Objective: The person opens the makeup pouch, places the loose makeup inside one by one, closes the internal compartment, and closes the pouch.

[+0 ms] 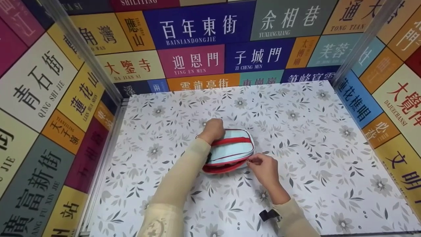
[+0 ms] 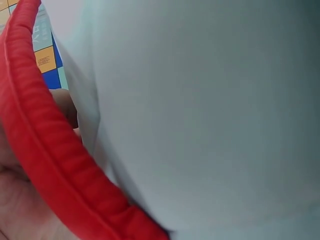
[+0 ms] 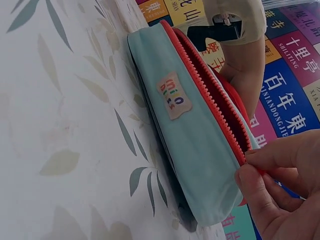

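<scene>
A light-blue zip pouch (image 1: pixel 235 152) with red trim lies on the table, a red strap (image 1: pixel 241 141) across its top. My left hand (image 1: pixel 213 130) grips it at the far left end; in the left wrist view, the palm and fingers (image 2: pixel 22 205) show behind a red band (image 2: pixel 55 155). My right hand (image 1: pixel 265 168) is at the near right corner. There, in the right wrist view, thumb and forefinger pinch the end of the red zipper (image 3: pixel 212 87), whose pull is hidden between them. The zipper gapes along the front, above a small lettered label (image 3: pixel 174 96).
The pouch sits mid-table on a white tabletop (image 1: pixel 296 138) with grey leaves and flowers. Colourful panels with Chinese lettering (image 1: pixel 200 28) stand at the back and both sides. A black strap (image 1: pixel 269 215) is at my right wrist.
</scene>
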A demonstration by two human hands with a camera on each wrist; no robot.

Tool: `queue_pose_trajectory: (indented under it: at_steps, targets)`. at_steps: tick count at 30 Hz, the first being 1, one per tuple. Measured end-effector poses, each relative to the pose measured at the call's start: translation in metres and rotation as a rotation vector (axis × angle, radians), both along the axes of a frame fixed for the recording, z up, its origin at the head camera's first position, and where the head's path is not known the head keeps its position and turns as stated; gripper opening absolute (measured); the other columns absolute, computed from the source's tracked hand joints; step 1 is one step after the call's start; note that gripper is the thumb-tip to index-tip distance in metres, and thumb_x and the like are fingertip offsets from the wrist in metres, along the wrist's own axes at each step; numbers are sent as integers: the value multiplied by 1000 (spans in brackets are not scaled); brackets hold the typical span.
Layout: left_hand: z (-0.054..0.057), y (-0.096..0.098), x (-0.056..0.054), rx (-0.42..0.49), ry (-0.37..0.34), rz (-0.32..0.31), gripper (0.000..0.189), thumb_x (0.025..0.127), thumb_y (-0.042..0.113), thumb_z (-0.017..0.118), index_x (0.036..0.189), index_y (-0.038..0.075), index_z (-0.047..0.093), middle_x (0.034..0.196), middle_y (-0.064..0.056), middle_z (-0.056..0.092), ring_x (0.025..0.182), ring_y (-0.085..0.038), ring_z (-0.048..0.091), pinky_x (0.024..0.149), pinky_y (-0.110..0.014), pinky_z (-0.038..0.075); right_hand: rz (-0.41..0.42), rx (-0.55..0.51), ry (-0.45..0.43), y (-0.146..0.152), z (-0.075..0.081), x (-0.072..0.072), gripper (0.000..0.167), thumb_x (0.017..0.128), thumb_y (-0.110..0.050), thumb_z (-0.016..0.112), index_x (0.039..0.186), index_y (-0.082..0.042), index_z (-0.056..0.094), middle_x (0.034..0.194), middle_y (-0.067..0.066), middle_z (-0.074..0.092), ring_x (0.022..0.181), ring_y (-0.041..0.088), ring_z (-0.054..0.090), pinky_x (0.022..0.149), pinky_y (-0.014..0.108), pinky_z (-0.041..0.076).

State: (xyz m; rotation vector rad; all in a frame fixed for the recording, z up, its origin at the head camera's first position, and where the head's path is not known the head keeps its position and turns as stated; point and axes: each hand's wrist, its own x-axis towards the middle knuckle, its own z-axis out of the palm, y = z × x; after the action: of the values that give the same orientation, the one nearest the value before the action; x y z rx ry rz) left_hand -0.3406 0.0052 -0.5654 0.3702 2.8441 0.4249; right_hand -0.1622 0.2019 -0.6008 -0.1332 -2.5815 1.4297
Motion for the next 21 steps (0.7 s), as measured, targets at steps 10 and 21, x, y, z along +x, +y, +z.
queue_pose_trajectory:
  at_steps: [10, 21]
  targets:
    - [-2, -1, -3, -40, 24, -20, 21, 96, 7, 59, 106, 0, 75, 111, -17, 76, 102, -31, 70, 99, -45, 58, 2, 40, 51, -9, 1, 2, 10, 82, -3, 86, 87, -10, 82, 82, 5, 79, 76, 18, 74, 67, 19, 55]
    - [0, 1, -1, -37, 14, 6, 21, 96, 8, 59, 107, 1, 75, 113, -15, 77, 102, -29, 69, 102, -44, 56, 18, 59, 62, -16, 4, 5, 10, 81, -3, 86, 88, -11, 82, 80, 4, 79, 75, 19, 76, 66, 22, 58]
